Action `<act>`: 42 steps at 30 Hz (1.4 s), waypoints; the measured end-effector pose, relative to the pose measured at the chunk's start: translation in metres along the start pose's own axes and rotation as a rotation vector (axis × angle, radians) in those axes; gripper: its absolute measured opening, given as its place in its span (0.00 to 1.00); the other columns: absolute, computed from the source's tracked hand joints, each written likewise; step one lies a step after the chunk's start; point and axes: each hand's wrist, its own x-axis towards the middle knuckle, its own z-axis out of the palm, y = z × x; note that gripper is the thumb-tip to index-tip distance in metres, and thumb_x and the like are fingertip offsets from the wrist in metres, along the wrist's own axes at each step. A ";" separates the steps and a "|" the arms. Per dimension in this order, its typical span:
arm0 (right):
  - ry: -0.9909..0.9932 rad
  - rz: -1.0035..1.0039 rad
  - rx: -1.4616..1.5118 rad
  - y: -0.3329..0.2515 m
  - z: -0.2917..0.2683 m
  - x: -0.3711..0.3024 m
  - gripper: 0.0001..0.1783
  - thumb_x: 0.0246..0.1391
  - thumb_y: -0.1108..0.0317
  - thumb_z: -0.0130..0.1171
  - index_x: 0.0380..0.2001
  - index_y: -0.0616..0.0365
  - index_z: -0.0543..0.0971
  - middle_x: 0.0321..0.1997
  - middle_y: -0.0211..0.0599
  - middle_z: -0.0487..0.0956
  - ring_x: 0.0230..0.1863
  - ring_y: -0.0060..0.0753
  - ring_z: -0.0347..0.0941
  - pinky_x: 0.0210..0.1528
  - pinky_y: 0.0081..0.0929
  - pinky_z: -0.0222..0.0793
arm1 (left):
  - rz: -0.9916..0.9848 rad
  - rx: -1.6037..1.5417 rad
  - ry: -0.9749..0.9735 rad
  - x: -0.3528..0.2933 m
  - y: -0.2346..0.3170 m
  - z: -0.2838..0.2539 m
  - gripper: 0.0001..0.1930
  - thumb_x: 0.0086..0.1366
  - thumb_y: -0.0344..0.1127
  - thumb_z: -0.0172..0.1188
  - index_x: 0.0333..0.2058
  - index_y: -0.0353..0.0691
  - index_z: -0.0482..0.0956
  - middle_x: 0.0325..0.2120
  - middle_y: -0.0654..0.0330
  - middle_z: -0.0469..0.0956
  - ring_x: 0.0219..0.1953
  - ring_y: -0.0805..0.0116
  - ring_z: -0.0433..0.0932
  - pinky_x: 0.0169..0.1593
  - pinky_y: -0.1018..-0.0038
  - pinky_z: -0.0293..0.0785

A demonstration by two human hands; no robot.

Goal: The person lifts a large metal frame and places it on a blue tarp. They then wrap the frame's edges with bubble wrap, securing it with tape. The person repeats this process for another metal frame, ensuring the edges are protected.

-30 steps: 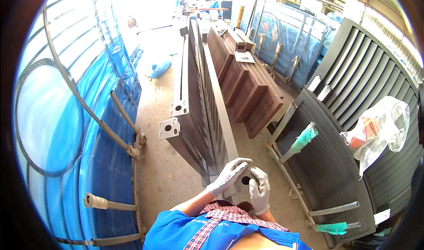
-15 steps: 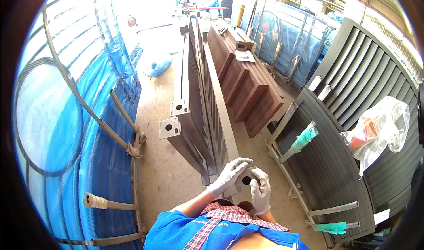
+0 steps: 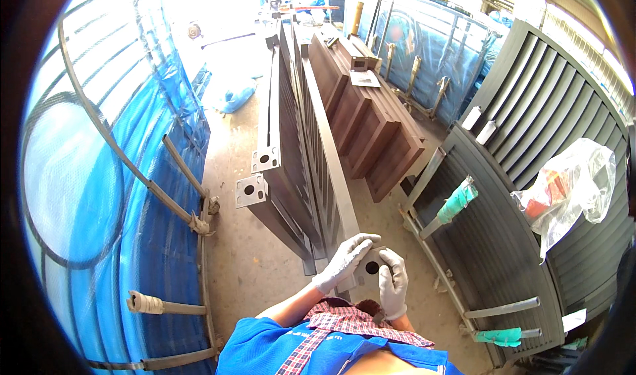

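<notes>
My left hand [image 3: 347, 264], in a pale grey work glove, lies along the near left edge of a grey metal end plate [image 3: 362, 279] with a round dark hole. Its fingers are bent together over the plate's far corner. My right hand [image 3: 393, 285], gloved the same way, is curled against the plate's right edge. Both appear closed on the plate, though some fingertips are hidden. Beyond it stretches a long dark metal railing panel [image 3: 331, 169], standing on edge. Two more panel ends with holed plates [image 3: 252, 191] stand to its left.
Brown metal sections [image 3: 377, 133] are stacked right of the panels. A rack with upright posts and green-wrapped pipes [image 3: 458, 200] holds dark slatted panels [image 3: 510, 242]. A clear plastic bag [image 3: 583, 183] hangs there. Blue sheeting [image 3: 152, 242] covers a rack at the left.
Both hands stay at the end plate, with the right hand's fingers shifted slightly. The rest of the scene has only moved a little with the view.
</notes>
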 end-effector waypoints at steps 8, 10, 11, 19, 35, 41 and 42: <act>0.027 0.023 0.002 -0.002 -0.002 0.002 0.17 0.56 0.78 0.49 0.48 0.65 0.76 0.55 0.46 0.74 0.57 0.40 0.70 0.61 0.32 0.63 | -0.016 -0.023 -0.024 0.002 0.004 0.003 0.16 0.72 0.40 0.50 0.51 0.37 0.75 0.45 0.62 0.77 0.47 0.77 0.72 0.51 0.78 0.69; 0.021 0.029 0.000 -0.001 -0.003 0.001 0.17 0.56 0.78 0.49 0.48 0.64 0.76 0.55 0.47 0.74 0.57 0.40 0.70 0.61 0.32 0.64 | -0.031 -0.034 -0.018 0.003 0.004 0.003 0.16 0.72 0.40 0.50 0.51 0.37 0.75 0.45 0.62 0.77 0.47 0.77 0.72 0.51 0.78 0.69; 0.018 0.032 0.000 -0.001 -0.003 0.001 0.17 0.56 0.78 0.49 0.48 0.64 0.76 0.55 0.47 0.74 0.57 0.41 0.70 0.61 0.32 0.64 | -0.038 -0.040 -0.016 0.003 0.004 0.004 0.16 0.72 0.40 0.50 0.51 0.37 0.75 0.45 0.62 0.77 0.47 0.77 0.72 0.51 0.78 0.69; 0.023 0.022 -0.007 0.000 -0.003 0.001 0.16 0.56 0.77 0.50 0.48 0.64 0.76 0.54 0.46 0.74 0.57 0.41 0.71 0.60 0.32 0.64 | -0.058 -0.050 -0.012 0.001 0.006 0.004 0.16 0.72 0.41 0.50 0.51 0.37 0.75 0.44 0.62 0.77 0.46 0.77 0.72 0.51 0.78 0.70; 0.029 0.017 0.007 -0.002 0.000 0.001 0.16 0.56 0.79 0.50 0.48 0.64 0.77 0.54 0.46 0.75 0.57 0.38 0.71 0.59 0.31 0.65 | -0.071 -0.066 -0.010 0.002 0.003 0.001 0.16 0.73 0.39 0.49 0.51 0.36 0.75 0.43 0.62 0.77 0.46 0.78 0.72 0.51 0.79 0.69; 0.037 0.022 0.007 -0.004 0.001 0.000 0.16 0.56 0.79 0.49 0.48 0.64 0.77 0.54 0.46 0.75 0.57 0.39 0.71 0.60 0.31 0.65 | -0.047 -0.078 -0.008 0.001 0.001 0.000 0.15 0.73 0.38 0.49 0.51 0.36 0.76 0.43 0.61 0.78 0.45 0.77 0.74 0.51 0.78 0.72; 0.037 0.020 0.002 -0.003 0.001 0.000 0.16 0.57 0.79 0.49 0.48 0.64 0.77 0.54 0.46 0.75 0.57 0.39 0.71 0.60 0.31 0.64 | -0.048 -0.084 -0.011 0.001 0.002 0.000 0.15 0.73 0.38 0.49 0.51 0.36 0.76 0.44 0.61 0.78 0.46 0.76 0.74 0.51 0.78 0.72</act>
